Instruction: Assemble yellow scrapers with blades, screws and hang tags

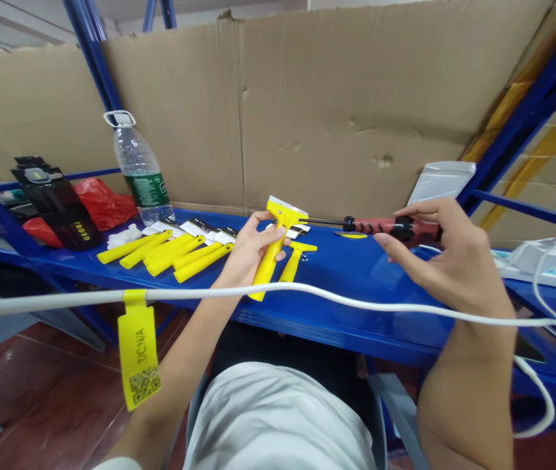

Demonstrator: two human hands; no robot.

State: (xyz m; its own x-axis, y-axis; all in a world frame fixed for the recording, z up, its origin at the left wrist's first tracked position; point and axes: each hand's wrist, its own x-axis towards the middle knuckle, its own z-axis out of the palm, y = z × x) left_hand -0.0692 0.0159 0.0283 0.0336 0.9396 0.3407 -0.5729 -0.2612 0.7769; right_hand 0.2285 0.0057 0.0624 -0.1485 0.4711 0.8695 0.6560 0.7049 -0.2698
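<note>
One yellow blade scraper [271, 259] fills our left hand [249, 247], a red-handled screwdriver [380, 226] our right hand [466, 261]; we may slip if it tilts.

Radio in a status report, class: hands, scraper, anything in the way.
Left hand gripping yellow scraper. Right hand holding screwdriver, shaft pointed at the scraper's head, contact unclear. White cable crosses the view, partly covering the scraper's handle.

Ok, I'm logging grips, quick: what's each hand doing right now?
Left hand: closed, holding a yellow scraper by its handle.
Right hand: closed, holding a red-and-black screwdriver.
</note>
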